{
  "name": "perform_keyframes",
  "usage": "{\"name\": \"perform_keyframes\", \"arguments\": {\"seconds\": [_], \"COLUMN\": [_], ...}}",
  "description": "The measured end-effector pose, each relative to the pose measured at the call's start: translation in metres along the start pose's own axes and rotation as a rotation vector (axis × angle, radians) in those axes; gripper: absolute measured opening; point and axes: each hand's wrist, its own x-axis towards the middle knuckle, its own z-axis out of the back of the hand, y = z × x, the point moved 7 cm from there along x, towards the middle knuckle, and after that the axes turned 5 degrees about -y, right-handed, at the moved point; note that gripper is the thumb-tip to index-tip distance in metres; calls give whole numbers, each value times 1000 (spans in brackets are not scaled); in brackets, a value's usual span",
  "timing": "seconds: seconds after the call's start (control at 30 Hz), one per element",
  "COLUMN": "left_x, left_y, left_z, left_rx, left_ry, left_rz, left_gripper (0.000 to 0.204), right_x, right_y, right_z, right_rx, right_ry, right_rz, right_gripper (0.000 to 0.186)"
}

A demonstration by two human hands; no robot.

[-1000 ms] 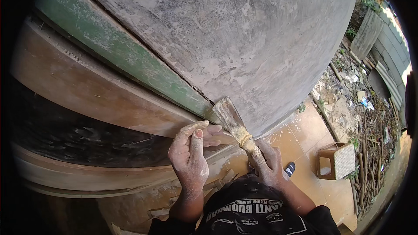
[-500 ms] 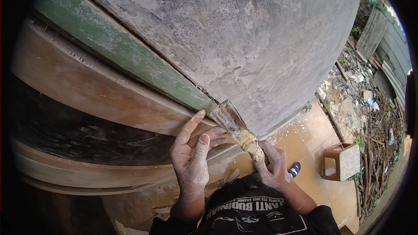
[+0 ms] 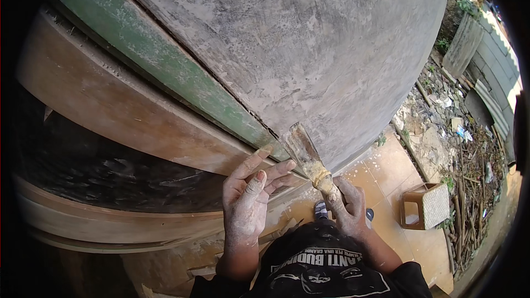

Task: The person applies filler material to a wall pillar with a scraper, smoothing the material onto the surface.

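The handle end of the scraper (image 3: pixel 319 175) is covered by the right hand (image 3: pixel 351 209). Whether the wall (image 3: pixel 309 38) is touched by the blade (image 3: pixel 301 142) cannot be told, nor whether the green strip (image 3: pixel 165 58) is met by the left hand (image 3: pixel 246 203). The wall is cut off by the upper edge, the shirt (image 3: pixel 309 243) by the lower. The left foot (image 3: pixel 321 209) is partly hidden. Much litter (image 3: pixel 441 100) is too small to be identified.

The tan tiled floor (image 3: pixel 387 221) bears white specks (image 3: pixel 377 164) and a woven-faced stool (image 3: pixel 436 206).

Scraper blade (image 3: pixel 303 146): stained metal | wall (image 3: pixel 320 38): matt, patchy | green strip (image 3: pixel 146 41): scuffed paint
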Motion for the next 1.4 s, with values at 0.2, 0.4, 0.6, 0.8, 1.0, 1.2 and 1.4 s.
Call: {"name": "perform_keyframes", "arguments": {"seconds": [0.2, 0.4, 0.6, 0.8, 1.0, 1.2, 1.4], "left_x": [-1, -5, 3, 10, 17, 17, 19], "left_y": [7, 12, 21, 22, 13, 5, -5], "left_z": [1, 9, 17, 19, 14, 9, 4], "left_rx": [36, -156, 321, 538, 589, 561, 563], "left_ry": [-19, -9, -229, -358, -351, -345, -324], "left_rz": [1, 41, -38, -133, -221, -232, -253], "left_gripper": [39, 31, 27, 21, 14, 12, 12], "right_x": [-3, 1, 7, 14, 16, 19, 22], "right_y": [-5, -3, -7, -16, -13, -8, 1], "right_z": [-7, -6, -10, -24, -26, -28, -29], "right_rx": [67, -85, 4, 58, 32, 38, 56], "right_ry": [85, -82, -139, -115, -156, -180, -165], "right_rz": [-146, 46, 81, 6, 85, 120, 69], "right_gripper": [25, 23, 23, 22, 22, 22, 25]}}
